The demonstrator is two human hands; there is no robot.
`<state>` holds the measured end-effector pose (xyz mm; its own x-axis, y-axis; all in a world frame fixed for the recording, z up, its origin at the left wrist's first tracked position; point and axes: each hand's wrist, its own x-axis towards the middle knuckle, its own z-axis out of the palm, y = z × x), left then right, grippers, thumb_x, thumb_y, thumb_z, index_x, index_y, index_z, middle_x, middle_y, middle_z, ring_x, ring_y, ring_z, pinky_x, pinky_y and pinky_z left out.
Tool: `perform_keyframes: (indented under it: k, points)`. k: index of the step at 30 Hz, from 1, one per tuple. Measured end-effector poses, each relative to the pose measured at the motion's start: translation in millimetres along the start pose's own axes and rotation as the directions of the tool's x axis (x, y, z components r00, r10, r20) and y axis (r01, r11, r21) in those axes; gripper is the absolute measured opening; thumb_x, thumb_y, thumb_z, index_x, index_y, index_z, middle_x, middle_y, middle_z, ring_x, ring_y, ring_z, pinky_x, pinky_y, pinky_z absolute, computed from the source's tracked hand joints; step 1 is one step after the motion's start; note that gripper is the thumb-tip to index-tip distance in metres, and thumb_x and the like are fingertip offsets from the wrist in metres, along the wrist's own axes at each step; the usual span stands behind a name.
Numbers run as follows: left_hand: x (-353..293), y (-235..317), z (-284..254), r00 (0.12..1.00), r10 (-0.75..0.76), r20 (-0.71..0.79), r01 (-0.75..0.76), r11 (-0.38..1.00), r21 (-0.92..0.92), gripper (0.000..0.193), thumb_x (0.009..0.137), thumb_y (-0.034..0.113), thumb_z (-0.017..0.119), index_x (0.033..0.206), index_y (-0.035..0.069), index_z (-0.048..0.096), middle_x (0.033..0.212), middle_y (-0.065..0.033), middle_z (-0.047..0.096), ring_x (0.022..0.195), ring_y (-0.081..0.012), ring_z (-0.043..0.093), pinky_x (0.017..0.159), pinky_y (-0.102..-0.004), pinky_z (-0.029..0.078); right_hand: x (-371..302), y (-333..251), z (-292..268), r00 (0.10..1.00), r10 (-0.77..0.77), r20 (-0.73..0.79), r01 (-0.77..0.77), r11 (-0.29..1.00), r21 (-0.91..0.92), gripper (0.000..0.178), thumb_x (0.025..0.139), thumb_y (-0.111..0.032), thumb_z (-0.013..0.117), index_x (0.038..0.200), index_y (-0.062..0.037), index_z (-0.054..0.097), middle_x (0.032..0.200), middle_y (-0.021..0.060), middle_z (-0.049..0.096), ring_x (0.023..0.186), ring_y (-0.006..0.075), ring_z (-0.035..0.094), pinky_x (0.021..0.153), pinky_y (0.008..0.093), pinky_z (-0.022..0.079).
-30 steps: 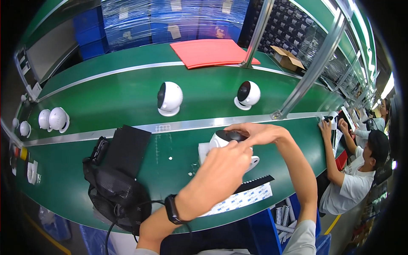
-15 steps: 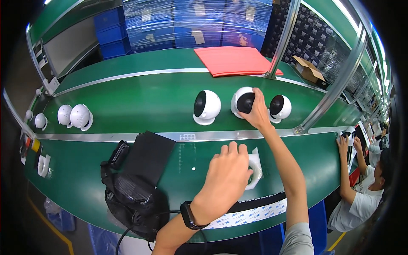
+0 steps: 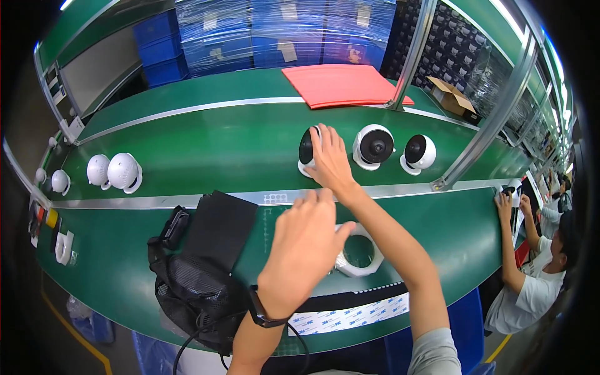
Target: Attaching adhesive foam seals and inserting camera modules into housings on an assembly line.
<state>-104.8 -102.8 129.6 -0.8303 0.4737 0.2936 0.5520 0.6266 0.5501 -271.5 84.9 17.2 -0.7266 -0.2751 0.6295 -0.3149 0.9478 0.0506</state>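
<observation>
My right hand (image 3: 332,156) is wrapped round the leftmost of three round white cameras with black fronts, its fingers over the right side of the white shell (image 3: 305,167). That camera stands on the green shelf and is partly hidden by the hand. Just right of it, the middle camera (image 3: 375,145) faces me with its lens showing; a third camera (image 3: 419,153) is turned to the left. My left hand (image 3: 300,247), with a dark watch on its wrist, hovers over the near bench. Its thumb is by a white tape roll (image 3: 376,255); its fingertips are hidden and blurred.
A black mesh bag (image 3: 197,300) with a cable and a black flat panel (image 3: 222,228) lie left. A strip of printed backing paper (image 3: 350,315) lies along the front edge. White round units (image 3: 125,172) stand far left. A metal post (image 3: 494,112) rises at right, near a co-worker (image 3: 537,281).
My right hand has left the middle camera and moved left onto the leftmost one. The middle camera now sits farther right and faces me. My left hand has shifted left, uncovering the tape roll.
</observation>
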Motion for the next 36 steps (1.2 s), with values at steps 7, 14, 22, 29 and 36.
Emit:
perform_keyframes:
  k: [7, 14, 22, 29, 36]
  points:
    - [3, -7, -1, 0.997, -0.068, -0.03, 0.069, 0.997, 0.036, 0.075, 0.083, 0.02, 0.086, 0.145, -0.004, 0.05, 0.126, -0.0294, 0.063, 0.119, -0.0438, 0.064, 0.097, -0.0499, 0.054, -37, 14, -58, 0.848, 0.517, 0.118, -0.423, 0.525, 0.738, 0.085, 0.085, -0.032, 0.084, 0.153, -0.0034, 0.042, 0.147, 0.0197, 0.056, 0.134, 0.0294, 0.057, 0.113, 0.0417, 0.045]
    - [18, 14, 26, 0.961, 0.235, -0.142, -0.258, 0.952, -0.166, 0.092, 0.074, 0.006, 0.087, 0.155, 0.002, 0.042, 0.144, -0.0273, 0.054, 0.129, -0.0423, 0.057, 0.107, -0.0489, 0.051, -137, 29, -133, 0.742, 0.274, 0.612, -0.524, -0.332, 0.784, 0.063, 0.109, -0.051, 0.042, 0.156, -0.0075, 0.044, 0.147, 0.0112, 0.058, 0.138, 0.0242, 0.056, 0.118, 0.041, 0.045]
    - [-13, 44, 86, 0.996, 0.067, 0.063, -0.084, 0.94, 0.33, 0.074, 0.062, 0.006, 0.088, 0.13, -0.009, 0.063, 0.125, -0.0317, 0.071, 0.099, -0.0275, 0.076, 0.076, -0.0327, 0.062, -191, 36, -151, 0.859, 0.161, 0.487, -0.512, 0.219, 0.831, 0.051, 0.097, -0.013, 0.062, 0.146, -0.0017, 0.054, 0.139, 0.0118, 0.065, 0.13, 0.022, 0.061, 0.113, 0.0354, 0.046]
    - [-28, 69, 55, 0.977, 0.009, 0.214, -0.084, 0.936, 0.341, 0.091, 0.067, 0.02, 0.092, 0.142, -0.017, 0.055, 0.098, -0.0199, 0.078, 0.078, -0.0232, 0.077, 0.066, -0.0293, 0.057, -208, 7, -187, 0.932, 0.35, 0.096, -0.358, 0.844, 0.399, 0.039, 0.1, -0.008, 0.063, 0.137, 0.0008, 0.06, 0.123, 0.0154, 0.068, 0.117, 0.0253, 0.066, 0.105, 0.0377, 0.05]
    - [-44, 70, 5, 0.993, 0.108, 0.054, -0.117, 0.975, 0.187, 0.029, 0.083, 0.024, 0.085, 0.087, 0.001, 0.068, 0.077, -0.0166, 0.068, 0.075, -0.0351, 0.069, 0.069, -0.0446, 0.049, -244, -34, -210, 0.783, 0.339, 0.522, -0.603, 0.622, 0.499, 0.01, 0.09, -0.007, 0.078, 0.096, 0.0005, 0.076, 0.091, 0.0135, 0.071, 0.079, 0.0255, 0.07, 0.072, 0.0378, 0.057]
